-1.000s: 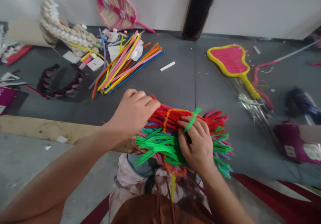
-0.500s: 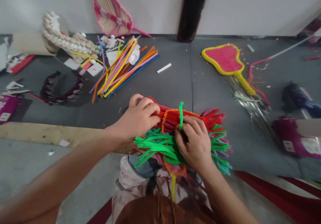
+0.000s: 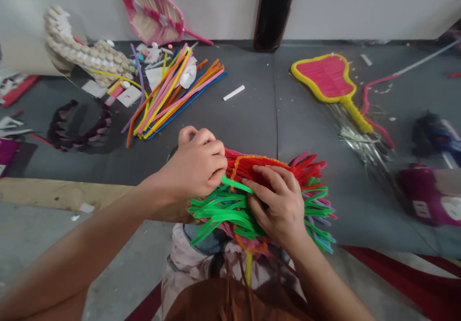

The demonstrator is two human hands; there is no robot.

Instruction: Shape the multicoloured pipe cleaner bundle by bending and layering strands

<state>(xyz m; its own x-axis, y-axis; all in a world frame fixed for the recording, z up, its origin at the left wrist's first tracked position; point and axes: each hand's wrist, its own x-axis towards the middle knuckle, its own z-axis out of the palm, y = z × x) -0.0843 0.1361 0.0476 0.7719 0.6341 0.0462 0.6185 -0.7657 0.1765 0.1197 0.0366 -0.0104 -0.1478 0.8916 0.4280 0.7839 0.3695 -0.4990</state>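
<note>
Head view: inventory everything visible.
Green strips: many, green, lower centre
Red strips: many, red, behind green
Loose strips: many, multicoloured, centre left
Fan: one, pink/beige, top
Paddle: one, pink/yellow, right
Ring: one, dark, left
Beaded piece: one, beige, left
Panel: one, black, top
Stick: one, white, centre
Wires: several, silvery, below paddle
Packages: two, purple, both ends
Blurred object: one, bluish, right
Plank: one, tan, front
Table: one, grey, centre
Scraps: uncounted, mixed, scattered
Left hand: one, at strips
Right hand: one, on strips

The left hand (image 3: pixel 201 163) hides one end of a green stem (image 3: pixel 237 184); the right hand (image 3: pixel 279 198) covers the middle of the bundle (image 3: pixel 218 211). The top edge crops the fan (image 3: pixel 154 14) and black post (image 3: pixel 275 14). The blue thing (image 3: pixel 437 135) is blurred — the card (image 3: pixel 129 97), too small to read.
</note>
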